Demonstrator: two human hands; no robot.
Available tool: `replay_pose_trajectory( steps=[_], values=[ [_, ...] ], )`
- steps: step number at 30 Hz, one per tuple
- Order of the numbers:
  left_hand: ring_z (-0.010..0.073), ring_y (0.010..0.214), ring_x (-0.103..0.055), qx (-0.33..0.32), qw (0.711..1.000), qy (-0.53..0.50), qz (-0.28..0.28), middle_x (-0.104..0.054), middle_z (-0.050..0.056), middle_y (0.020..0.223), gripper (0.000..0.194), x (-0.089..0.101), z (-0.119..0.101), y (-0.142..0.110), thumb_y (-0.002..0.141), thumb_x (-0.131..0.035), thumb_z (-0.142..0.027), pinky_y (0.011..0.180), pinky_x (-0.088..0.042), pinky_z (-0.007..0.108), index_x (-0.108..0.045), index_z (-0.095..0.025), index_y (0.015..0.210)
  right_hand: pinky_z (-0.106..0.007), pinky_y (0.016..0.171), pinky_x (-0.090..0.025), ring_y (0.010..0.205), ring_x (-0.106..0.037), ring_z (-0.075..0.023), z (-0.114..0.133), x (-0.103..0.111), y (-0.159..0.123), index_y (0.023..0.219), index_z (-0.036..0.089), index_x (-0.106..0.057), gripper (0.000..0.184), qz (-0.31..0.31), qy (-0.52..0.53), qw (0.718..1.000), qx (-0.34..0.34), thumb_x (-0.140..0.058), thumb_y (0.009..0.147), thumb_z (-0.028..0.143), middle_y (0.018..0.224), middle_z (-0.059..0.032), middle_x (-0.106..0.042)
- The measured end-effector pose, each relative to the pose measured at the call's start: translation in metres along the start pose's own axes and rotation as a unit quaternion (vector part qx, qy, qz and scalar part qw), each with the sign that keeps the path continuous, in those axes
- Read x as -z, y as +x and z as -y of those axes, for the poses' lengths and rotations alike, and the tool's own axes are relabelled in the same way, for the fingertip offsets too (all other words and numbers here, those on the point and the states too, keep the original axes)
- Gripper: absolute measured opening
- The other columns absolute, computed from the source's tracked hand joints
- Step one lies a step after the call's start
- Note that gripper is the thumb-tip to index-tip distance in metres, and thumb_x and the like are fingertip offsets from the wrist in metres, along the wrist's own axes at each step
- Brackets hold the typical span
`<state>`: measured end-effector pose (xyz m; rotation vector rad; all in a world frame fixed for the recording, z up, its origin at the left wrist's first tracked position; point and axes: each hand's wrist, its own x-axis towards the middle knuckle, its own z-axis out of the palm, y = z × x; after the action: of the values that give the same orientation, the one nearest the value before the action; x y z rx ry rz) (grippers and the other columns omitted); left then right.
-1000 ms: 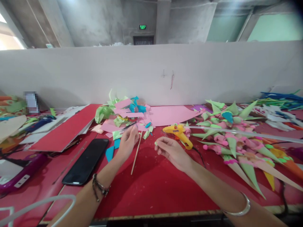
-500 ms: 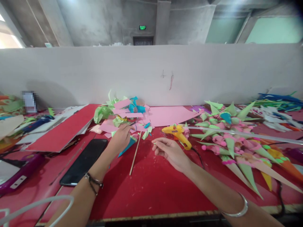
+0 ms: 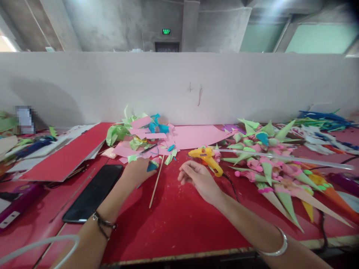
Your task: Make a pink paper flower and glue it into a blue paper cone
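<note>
My left hand (image 3: 139, 171) is closed over a blue paper cone (image 3: 152, 166). Most of the cone is hidden beneath the palm, with its blue side showing by the fingertips. To the right, my right hand (image 3: 198, 178) hovers above the red tabletop, thumb pressed to curled fingers; whatever they may pinch is too small to make out. Between the hands lies a thin wooden stick (image 3: 157, 183). A yellow hot glue gun (image 3: 206, 155), with a long clear glue stick (image 3: 280, 156) in its back, rests just beyond my right hand. A dark pen-like tool (image 3: 147, 148) lies beyond my left hand.
A black phone (image 3: 94, 192) lies left of my left forearm. Paper scraps (image 3: 120, 133) and a pink sheet (image 3: 196, 137) sit at the back. Many paper cones (image 3: 266, 170) are heaped at right. A white partition (image 3: 179, 89) stands behind the red table (image 3: 174, 231).
My left hand has left the dark pen-like tool on the scraps and come down toward me onto the blue cone. The small pale green bit at my right fingertips no longer shows.
</note>
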<state>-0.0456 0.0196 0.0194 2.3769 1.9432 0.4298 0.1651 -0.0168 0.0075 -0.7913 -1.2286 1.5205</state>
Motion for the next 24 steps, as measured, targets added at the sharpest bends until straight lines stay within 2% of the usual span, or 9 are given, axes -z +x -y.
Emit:
replay_pose_trajectory(
  steps=[3,5,9,11,15,19,24],
  values=[
    [0.0161,0.058,-0.049,-0.028,0.991,-0.125,-0.025,-0.056,0.003,0.064,0.029,0.004,-0.001,0.004,0.066,-0.058,-0.043,0.053,-0.032,0.024,-0.058,-0.017,0.077,-0.019,0.043,-0.03,0.04,-0.039,-0.0043,0.001,0.0,0.0,0.058,0.018,-0.047,0.026,-0.011,-0.046,0.998,0.042,-0.055,0.075,0.036,0.045,0.0065,-0.048],
    [0.0132,0.054,-0.045,-0.044,0.972,-0.23,-0.02,-0.052,-0.001,0.06,0.028,0.006,-0.008,0.004,0.067,-0.058,-0.042,0.05,-0.03,0.022,-0.058,-0.017,0.078,-0.019,0.043,-0.028,0.041,-0.035,-0.0045,0.001,-0.001,-0.001,0.057,0.018,-0.047,0.025,-0.022,-0.065,0.996,0.062,-0.056,0.074,0.034,0.043,0.0078,-0.042],
    [0.0113,0.053,-0.045,-0.033,0.9,-0.432,0.05,-0.052,-0.002,0.058,0.022,0.006,-0.027,0.0,0.067,-0.059,-0.036,0.049,-0.032,0.021,-0.059,-0.014,0.074,-0.021,0.053,-0.037,0.052,-0.046,-0.0068,0.004,-0.001,-0.001,0.069,0.019,-0.06,0.008,-0.041,-0.1,0.991,0.075,-0.058,0.071,0.027,0.056,0.0047,-0.052],
    [0.0113,0.056,-0.048,-0.021,0.866,-0.495,0.073,-0.054,-0.001,0.061,0.021,0.0,-0.032,-0.002,0.067,-0.059,-0.033,0.052,-0.035,0.022,-0.059,-0.014,0.075,-0.023,0.062,-0.041,0.062,-0.052,-0.0092,0.004,-0.001,-0.001,0.077,0.02,-0.065,0.01,-0.061,-0.115,0.989,0.071,-0.058,0.071,0.025,0.066,0.0018,-0.06],
    [0.0094,0.056,-0.047,0.025,0.81,-0.573,0.12,-0.055,0.0,0.065,0.019,-0.015,-0.036,-0.005,0.068,-0.059,-0.031,0.053,-0.037,0.021,-0.057,-0.014,0.075,-0.029,0.075,-0.045,0.076,-0.058,-0.0132,0.003,0.001,0.001,0.086,0.022,-0.066,0.018,-0.085,-0.092,0.99,0.068,-0.059,0.07,0.025,0.08,-0.0009,-0.066],
    [0.0075,0.051,-0.043,0.046,0.765,-0.619,0.171,-0.051,-0.002,0.06,0.013,-0.02,-0.046,-0.008,0.068,-0.056,-0.027,0.05,-0.034,0.02,-0.056,-0.015,0.073,-0.031,0.076,-0.047,0.074,-0.06,-0.0134,0.001,0.003,0.002,0.088,0.023,-0.066,0.019,-0.079,-0.052,0.993,0.077,-0.059,0.071,0.027,0.081,-0.0014,-0.066],
    [0.0076,0.054,-0.042,0.04,0.749,-0.632,0.194,-0.047,-0.004,0.058,0.006,-0.015,-0.06,-0.013,0.064,-0.053,-0.018,0.054,-0.033,0.021,-0.052,-0.014,0.068,-0.029,0.067,-0.049,0.067,-0.058,-0.0128,0.005,0.002,0.0,0.075,0.022,-0.065,0.008,-0.093,-0.099,0.984,0.119,-0.062,0.068,0.026,0.071,0.0002,-0.064]
  ],
)
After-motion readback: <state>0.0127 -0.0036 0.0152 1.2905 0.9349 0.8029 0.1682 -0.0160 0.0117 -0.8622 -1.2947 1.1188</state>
